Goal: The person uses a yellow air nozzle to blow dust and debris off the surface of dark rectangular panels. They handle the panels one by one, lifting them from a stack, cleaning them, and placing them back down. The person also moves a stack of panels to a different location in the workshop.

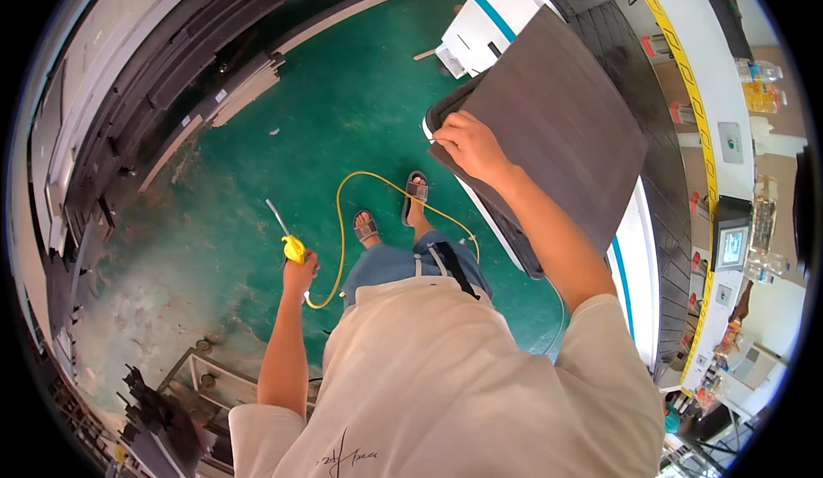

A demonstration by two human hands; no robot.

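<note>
My left hand (302, 274) is wrapped around a yellow air blow gun (294, 248), held low over the floor on the left. Its thin metal nozzle (276, 216) points up and away from me. A yellow hose (343, 212) loops from the gun across the floor, past my feet. My right hand (471, 145) is closed at the near left edge of a large dark brown panel (557, 126), fingers curled at its border. The panel lies tilted across a white machine (506, 15) with a black-rimmed bed edge (510, 234); the fingertips are partly hidden.
Long dark strips or boards (163, 75) are stacked at the left. A metal-framed cart (214, 375) stands at lower left. Dark slats (651, 135) run behind the panel, beside a white rail with a yellow strip (686, 75) and a small screen (732, 246). Bottles (761, 96) stand far right.
</note>
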